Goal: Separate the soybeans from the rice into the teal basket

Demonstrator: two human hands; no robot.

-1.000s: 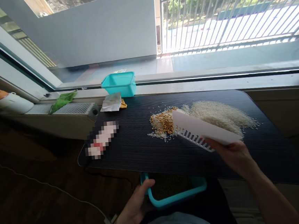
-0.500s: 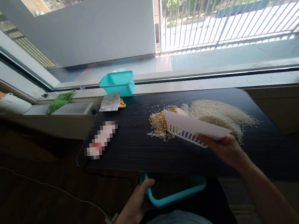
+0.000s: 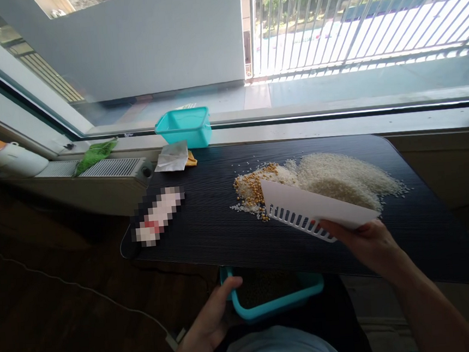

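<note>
My right hand (image 3: 369,241) is closed around the near end of a white slotted plastic scoop (image 3: 319,204), held tilted just above the dark table. Beyond its far edge lie yellow beans or kernels (image 3: 252,188) mixed with white rice. A larger heap of white rice (image 3: 332,170) spreads to the right, partly hidden by the scoop. Below the table's front edge, my left hand (image 3: 217,309) grips the left rim of a teal plastic bin (image 3: 270,308), thumb over the edge. Small dark greenish grains seem to fill the bin, in shadow.
Another teal bin (image 3: 185,128) stands at the back by the window. Beside it sits a pale packet (image 3: 172,157). A blurred pale object (image 3: 159,215) lies on the left of the table (image 3: 210,227). A radiator (image 3: 114,169) with a green cloth (image 3: 96,156) is farther left.
My right hand has drawn the scoop back toward me and slightly right, uncovering more of the bean and rice mix. My left hand keeps its grip on the bin.
</note>
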